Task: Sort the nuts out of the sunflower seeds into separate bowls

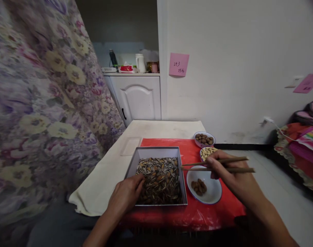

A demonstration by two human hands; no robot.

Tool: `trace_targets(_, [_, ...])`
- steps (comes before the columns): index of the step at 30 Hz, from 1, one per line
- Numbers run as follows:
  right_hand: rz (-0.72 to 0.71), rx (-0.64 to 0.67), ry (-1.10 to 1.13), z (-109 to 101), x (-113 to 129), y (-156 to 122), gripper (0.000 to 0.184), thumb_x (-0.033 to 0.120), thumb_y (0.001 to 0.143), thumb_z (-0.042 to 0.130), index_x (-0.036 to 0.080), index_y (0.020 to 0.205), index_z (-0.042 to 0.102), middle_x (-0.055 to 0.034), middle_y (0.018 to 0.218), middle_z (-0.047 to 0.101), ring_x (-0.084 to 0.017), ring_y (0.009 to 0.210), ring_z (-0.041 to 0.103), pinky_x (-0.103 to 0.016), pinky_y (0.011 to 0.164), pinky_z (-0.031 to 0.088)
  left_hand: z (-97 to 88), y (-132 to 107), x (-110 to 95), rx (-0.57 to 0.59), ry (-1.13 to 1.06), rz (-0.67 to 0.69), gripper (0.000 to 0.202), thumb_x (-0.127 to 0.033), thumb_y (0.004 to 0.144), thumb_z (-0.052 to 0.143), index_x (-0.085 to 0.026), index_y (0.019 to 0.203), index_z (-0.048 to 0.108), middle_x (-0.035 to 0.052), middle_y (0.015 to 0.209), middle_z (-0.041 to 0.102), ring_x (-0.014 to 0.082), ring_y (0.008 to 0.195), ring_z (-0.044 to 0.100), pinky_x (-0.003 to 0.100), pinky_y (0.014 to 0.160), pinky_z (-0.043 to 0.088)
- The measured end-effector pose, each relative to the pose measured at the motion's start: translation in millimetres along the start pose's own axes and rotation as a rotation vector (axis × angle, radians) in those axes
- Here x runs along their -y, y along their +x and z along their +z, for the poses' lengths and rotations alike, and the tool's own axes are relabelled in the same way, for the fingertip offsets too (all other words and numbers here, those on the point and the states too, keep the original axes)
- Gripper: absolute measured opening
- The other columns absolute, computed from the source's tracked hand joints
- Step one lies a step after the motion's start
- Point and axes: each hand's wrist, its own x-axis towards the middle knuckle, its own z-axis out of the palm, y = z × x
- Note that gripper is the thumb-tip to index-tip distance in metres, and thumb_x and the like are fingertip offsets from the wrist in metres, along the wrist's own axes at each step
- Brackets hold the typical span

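A grey square tray [156,151] full of mixed seeds and nuts sits on a red sheet [195,212]. My left hand [127,195] rests on the tray's near left edge, fingers curled against the seeds. My right hand [227,171] holds a pair of wooden chopsticks [215,164] level, tips pointing left over the tray's right rim. Nothing shows between the tips. Below them a white bowl [210,193] holds several brown almonds [199,187].
Two small bowls stand behind my right hand: one with brown nuts [204,139], one with pale peanuts [207,151]. A floral curtain [43,103] hangs at the left. A white wall with pink notes [178,64] is behind the table. A cabinet [138,96] stands beyond.
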Motion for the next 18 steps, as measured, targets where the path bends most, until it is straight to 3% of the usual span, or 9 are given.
trace_targets(4, [0.029, -0.099, -0.032, -30, -3, -8, 0.030, 0.045, 0.094, 0.053, 0.022, 0.078, 0.062, 0.0014, 0.057, 0.062, -0.014, 0.053, 0.061, -0.021, 0.049, 0.048, 0.7, 1, 1, -0.002, 0.012, 0.002, 0.023, -0.032, 0.097, 0.036, -0.026, 0.085, 0.055, -0.0009, 0.083, 0.069, 0.0190, 0.080, 0.066, 0.027, 0.064, 0.033])
trace_targets(9, [0.046, -0.054, -0.128, -48, -14, -9, 0.032, 0.047, 0.094, 0.052, 0.022, 0.078, 0.062, 0.0008, 0.054, 0.063, -0.015, 0.050, 0.060, -0.021, 0.046, 0.048, 0.9, 2, 0, -0.005, 0.012, 0.007, 0.023, -0.033, 0.097, 0.036, -0.027, 0.088, 0.056, -0.0010, 0.084, 0.070, 0.0195, 0.081, 0.067, 0.026, 0.064, 0.032])
trace_targets(15, [0.027, -0.151, 0.004, -33, -6, -6, 0.027, 0.045, 0.093, 0.055, 0.022, 0.081, 0.063, 0.0014, 0.061, 0.063, -0.013, 0.054, 0.061, -0.020, 0.049, 0.050, 0.8, 3, 0, 0.009, 0.038, 0.003, 0.024, -0.033, 0.097, 0.035, -0.026, 0.086, 0.055, -0.0005, 0.083, 0.070, 0.0192, 0.080, 0.066, 0.026, 0.063, 0.032])
trace_targets(18, [0.013, -0.081, 0.071, -11, -5, 0, 0.025, 0.041, 0.094, 0.055, 0.021, 0.082, 0.063, 0.0010, 0.064, 0.063, -0.014, 0.056, 0.063, -0.021, 0.051, 0.050, 0.4, 3, 0, 0.007, 0.042, 0.000, 0.024, -0.033, 0.097, 0.035, -0.026, 0.086, 0.055, -0.0005, 0.083, 0.070, 0.0192, 0.080, 0.066, 0.026, 0.063, 0.032])
